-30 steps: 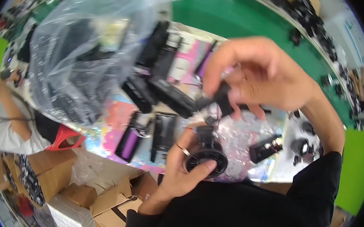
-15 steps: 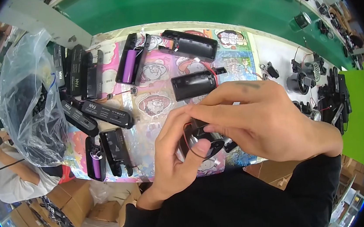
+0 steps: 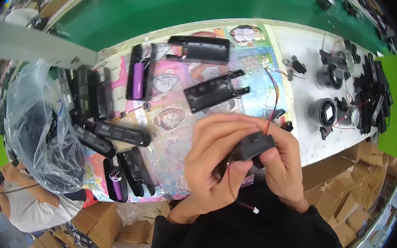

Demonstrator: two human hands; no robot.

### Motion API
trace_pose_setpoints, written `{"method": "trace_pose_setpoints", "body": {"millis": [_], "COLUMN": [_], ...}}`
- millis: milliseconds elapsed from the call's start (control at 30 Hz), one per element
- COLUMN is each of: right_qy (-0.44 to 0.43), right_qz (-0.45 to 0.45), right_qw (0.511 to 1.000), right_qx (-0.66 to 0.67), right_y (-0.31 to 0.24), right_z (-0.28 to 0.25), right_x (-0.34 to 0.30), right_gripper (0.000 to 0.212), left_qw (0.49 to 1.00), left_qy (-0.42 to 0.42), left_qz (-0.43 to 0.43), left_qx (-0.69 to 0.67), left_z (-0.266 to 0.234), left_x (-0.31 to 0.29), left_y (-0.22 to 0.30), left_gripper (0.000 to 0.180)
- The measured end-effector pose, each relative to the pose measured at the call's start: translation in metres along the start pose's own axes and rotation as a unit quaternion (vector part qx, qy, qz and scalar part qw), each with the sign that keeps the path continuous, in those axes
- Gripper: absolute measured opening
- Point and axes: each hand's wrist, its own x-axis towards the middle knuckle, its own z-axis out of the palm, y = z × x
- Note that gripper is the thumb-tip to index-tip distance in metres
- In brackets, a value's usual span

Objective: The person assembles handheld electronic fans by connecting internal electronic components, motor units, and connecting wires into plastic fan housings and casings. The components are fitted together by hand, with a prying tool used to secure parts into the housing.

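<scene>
Both my hands are closed around a black plastic fan part (image 3: 253,146) above the table's front edge. My left hand (image 3: 214,163) wraps it from the left, thumb on its near side. From the right, my right hand (image 3: 284,166) grips it with the thumb at its lower edge. Red and dark wires (image 3: 275,100) rise from its far side. Another thin wire hangs below the left thumb and ends in a small white connector (image 3: 256,210). My fingers hide much of the part. Just beyond lies an open black casing half (image 3: 212,94).
Another black casing (image 3: 201,49) and one holding a purple battery (image 3: 138,79) lie farther back. Several black casings (image 3: 120,133) and a clear plastic bag (image 3: 37,134) are at the left. Round fan units (image 3: 322,113) stand at the right. A person (image 3: 36,199) sits far left.
My right hand has come down from above the part to its right side. The part is tilted, showing a black block face, and its connector wire now hangs down. The view has shifted.
</scene>
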Motion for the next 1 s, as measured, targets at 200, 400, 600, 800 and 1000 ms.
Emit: {"method": "trace_pose_setpoints", "body": {"millis": [200, 400, 600, 800, 1000], "right_qy": [0.002, 0.027, 0.348, 0.348, 0.297], "right_qz": [-0.008, -0.066, -0.088, -0.119, -0.096], "right_qw": [0.999, 0.972, 0.919, 0.898, 0.903], "right_qx": [0.051, 0.224, 0.166, 0.243, 0.295], "right_y": [0.009, 0.018, 0.019, 0.026, 0.028], "right_z": [0.002, -0.002, -0.026, -0.052, -0.064], "right_x": [0.0, 0.001, -0.009, -0.009, -0.009], "right_gripper": [0.038, 0.098, 0.097, 0.079, 0.086], "left_qw": [0.997, 0.952, 0.988, 0.826, 0.836], "left_qy": [0.068, 0.143, 0.042, -0.104, -0.1], "left_qz": [-0.03, -0.178, -0.019, 0.031, 0.035], "left_qx": [-0.001, -0.205, 0.149, 0.553, 0.539], "left_z": [0.01, 0.03, 0.015, 0.019, 0.026], "left_x": [-0.012, 0.01, 0.061, 0.096, 0.09], "left_y": [-0.004, 0.006, -0.003, -0.046, -0.048], "left_gripper": [0.037, 0.034, 0.036, 0.021, 0.007]}}
